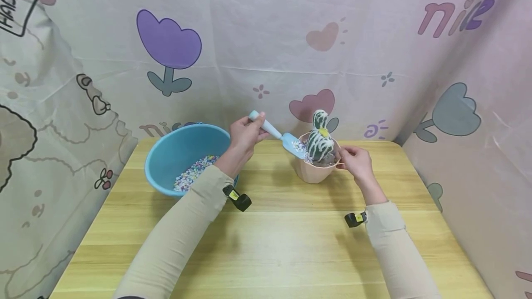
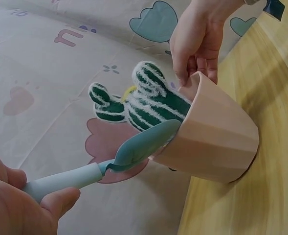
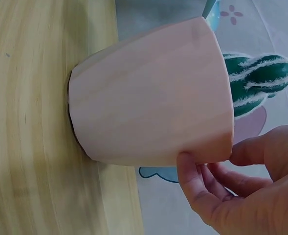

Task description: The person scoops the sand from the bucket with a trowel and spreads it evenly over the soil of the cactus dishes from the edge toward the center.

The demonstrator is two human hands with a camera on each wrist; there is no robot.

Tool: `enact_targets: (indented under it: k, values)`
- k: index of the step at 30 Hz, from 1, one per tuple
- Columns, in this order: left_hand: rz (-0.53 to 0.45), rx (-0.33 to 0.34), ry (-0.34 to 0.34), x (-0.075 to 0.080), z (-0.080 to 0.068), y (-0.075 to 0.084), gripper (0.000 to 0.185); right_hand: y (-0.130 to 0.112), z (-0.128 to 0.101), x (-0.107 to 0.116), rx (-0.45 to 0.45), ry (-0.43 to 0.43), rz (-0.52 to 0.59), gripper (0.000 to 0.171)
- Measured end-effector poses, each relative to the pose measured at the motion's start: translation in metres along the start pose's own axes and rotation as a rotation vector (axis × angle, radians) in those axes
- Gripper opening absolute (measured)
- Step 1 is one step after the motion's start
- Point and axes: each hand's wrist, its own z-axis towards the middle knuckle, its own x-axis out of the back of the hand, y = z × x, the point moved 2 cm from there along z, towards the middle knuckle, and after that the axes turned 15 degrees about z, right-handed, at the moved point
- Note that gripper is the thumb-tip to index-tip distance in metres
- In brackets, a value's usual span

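A pink pot (image 1: 313,172) (image 2: 217,142) (image 3: 148,93) stands on the wooden table (image 1: 282,234) with a green and white toy cactus (image 1: 320,140) (image 2: 144,100) (image 3: 256,81) in it. My left hand (image 1: 245,135) (image 2: 16,205) grips the handle of a light blue scoop (image 1: 282,140) (image 2: 134,149), whose blade rests over the pot's left rim with small pebbles on it. My right hand (image 1: 355,160) (image 2: 197,41) (image 3: 236,186) pinches the pot's right rim between thumb and fingers.
A blue basin (image 1: 183,156) holding coloured pebbles (image 1: 195,172) sits at the left of the table, just under my left forearm. A patterned cloth backdrop (image 1: 266,45) surrounds the table on three sides.
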Motion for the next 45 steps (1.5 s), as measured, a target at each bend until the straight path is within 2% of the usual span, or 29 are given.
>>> enact_targets:
  k: [5,21,32,45]
  values:
    - [0.007,0.000,0.003,0.000,0.000,0.000,0.038,-0.003,-0.003,-0.001,0.012,-0.012,-0.016,0.045]
    - [0.036,-0.004,0.010,-0.001,0.000,0.000,0.038,-0.004,-0.008,-0.005,0.000,0.005,0.046,0.045]
    - [0.071,-0.039,0.015,-0.002,-0.002,0.004,0.042,-0.005,-0.011,-0.006,-0.018,0.006,0.081,0.045]
    - [0.063,-0.035,0.008,-0.004,-0.001,0.004,0.043,-0.004,-0.014,-0.007,-0.020,0.004,0.089,0.045]
